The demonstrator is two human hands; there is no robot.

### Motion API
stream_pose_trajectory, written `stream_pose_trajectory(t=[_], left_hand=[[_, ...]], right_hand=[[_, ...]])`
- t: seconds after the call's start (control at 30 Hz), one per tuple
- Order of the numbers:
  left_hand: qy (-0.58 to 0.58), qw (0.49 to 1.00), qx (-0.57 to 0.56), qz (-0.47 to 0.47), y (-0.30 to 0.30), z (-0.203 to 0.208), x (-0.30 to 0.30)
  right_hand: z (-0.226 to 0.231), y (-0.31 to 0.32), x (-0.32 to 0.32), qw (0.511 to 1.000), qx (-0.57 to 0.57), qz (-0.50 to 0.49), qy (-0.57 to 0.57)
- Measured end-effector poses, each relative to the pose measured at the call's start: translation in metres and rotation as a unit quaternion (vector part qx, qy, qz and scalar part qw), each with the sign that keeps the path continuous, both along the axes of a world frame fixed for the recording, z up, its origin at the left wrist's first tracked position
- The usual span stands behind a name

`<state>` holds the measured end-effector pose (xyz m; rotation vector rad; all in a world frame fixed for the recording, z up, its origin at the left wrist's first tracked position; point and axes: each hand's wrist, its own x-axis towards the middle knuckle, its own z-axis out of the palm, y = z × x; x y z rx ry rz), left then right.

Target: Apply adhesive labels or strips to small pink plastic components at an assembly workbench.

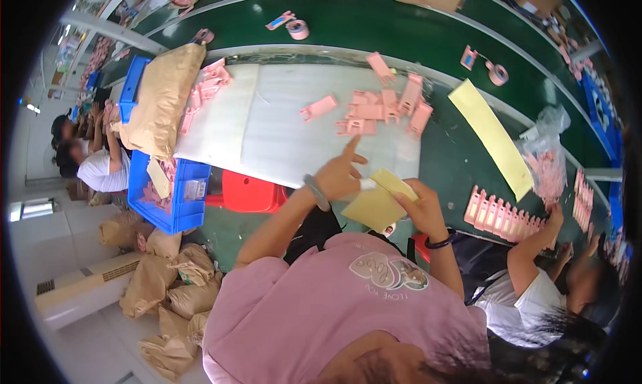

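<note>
My right hand (422,209) is closed on a pale yellow sticker sheet (374,207), which seems folded or doubled, above the table's near edge. My left hand (340,175) is over the white table mat, just left of the sheet. Its index finger stretches toward a loose pile of pink plastic parts (368,111), its other fingers are apart, and I see nothing held in it. The fingertip is close to the nearest pink part (356,126); whether it touches, I cannot tell. One more pink part (319,108) lies apart, left of the pile.
A long yellow strip (491,140) lies right of the mat. Beyond it are a clear bag (545,143) and a row of pink parts (501,217) beside a co-worker. To the left stand a brown paper sack (164,100), a blue bin (167,207) and a red stool (251,191).
</note>
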<state>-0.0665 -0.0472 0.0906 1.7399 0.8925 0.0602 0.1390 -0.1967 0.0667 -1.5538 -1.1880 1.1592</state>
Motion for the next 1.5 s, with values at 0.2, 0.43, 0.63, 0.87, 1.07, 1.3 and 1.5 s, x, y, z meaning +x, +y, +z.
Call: stream_pose_trajectory(t=[0.2,0.43,0.63,0.87,1.07,1.3,1.5], left_hand=[[0.044,0.995,0.091,0.006,0.148,-0.03,-0.137],[0.01,0.988,0.125,0.085,0.314,-0.043,-0.229],[0.152,0.927,0.326,0.109,0.527,-0.063,-0.264],[0.319,0.808,0.302,0.392,0.691,-0.081,-0.259],[0.403,0.814,0.198,0.367,0.736,-0.102,-0.272],[-0.134,0.912,0.223,0.317,0.597,-0.03,-0.233],[-0.266,0.932,0.202,0.137,0.397,-0.001,-0.151]], right_hand=[[-0.016,0.168,-0.094,0.994,0.108,-0.006,0.025],[-0.046,0.299,-0.163,0.905,0.128,0.062,-0.402],[-0.033,0.357,-0.151,0.897,0.134,0.076,-0.415],[-0.01,0.424,-0.158,0.924,0.137,0.137,-0.33],[-0.005,0.444,-0.163,0.959,0.102,0.169,-0.204],[-0.018,0.496,-0.158,0.983,0.011,0.036,0.178],[0.011,0.501,-0.15,0.937,-0.057,-0.018,0.344]])
